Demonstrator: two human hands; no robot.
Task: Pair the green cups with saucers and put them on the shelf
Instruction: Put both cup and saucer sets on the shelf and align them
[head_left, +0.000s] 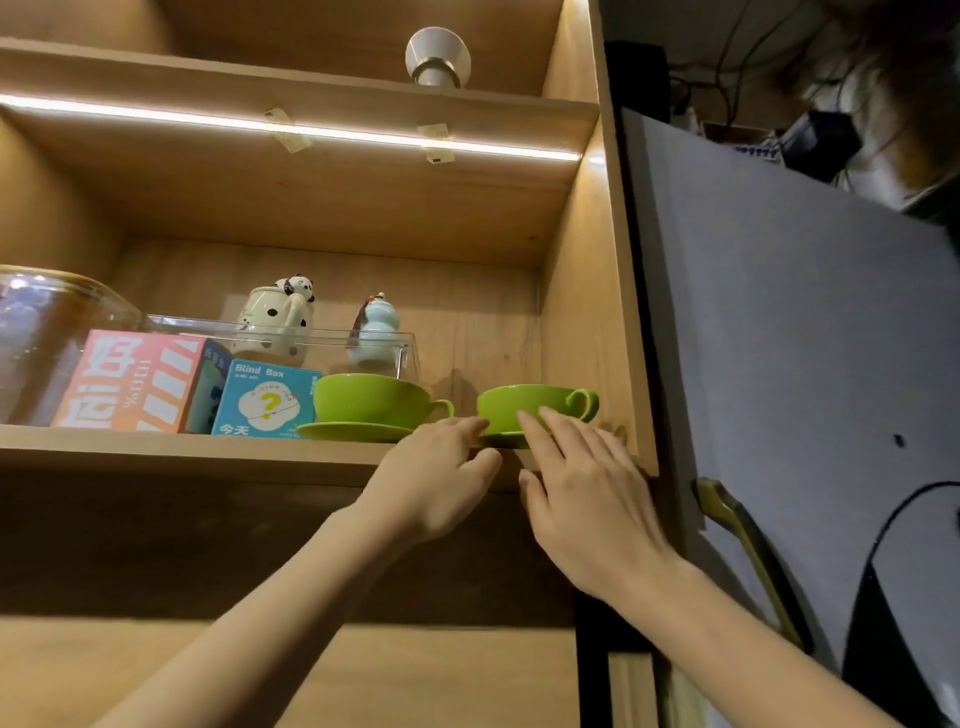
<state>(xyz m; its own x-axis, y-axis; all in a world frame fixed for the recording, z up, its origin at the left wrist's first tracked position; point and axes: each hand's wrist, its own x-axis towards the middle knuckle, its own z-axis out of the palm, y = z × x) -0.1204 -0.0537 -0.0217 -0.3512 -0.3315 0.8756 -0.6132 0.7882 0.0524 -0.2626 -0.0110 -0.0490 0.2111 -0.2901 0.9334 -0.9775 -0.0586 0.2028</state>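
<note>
On the lit wooden shelf (182, 447), near its right end, we see two green cups, each seated on a green saucer. The left cup (369, 397) sits on its saucer (353, 431) with the handle pointing right, just beside a blue blind box (265, 400). The right cup (524, 405) stands close to the cabinet's side wall, its handle also to the right; its saucer (501, 440) is mostly hidden by our hands, with only a dark green sliver showing at the shelf edge. Our left hand (441, 483) reaches up with fingers spread and loosely extended, the fingertips at the left side of that saucer and the thumb at the shelf's front edge; it clasps nothing that we can see. Our right hand (587, 483) is likewise flat and spread, fingers lying against the front of the right cup and over the saucer, not curled around either; whether it presses or merely touches, we cannot tell. Left of the blind box stands a pink and orange box (130, 384), with a large glass jar (41, 332) behind it. Further back, behind a clear tray, are a spotted panda teapot (275, 317) and a pale blue figurine (376, 332).
</note>
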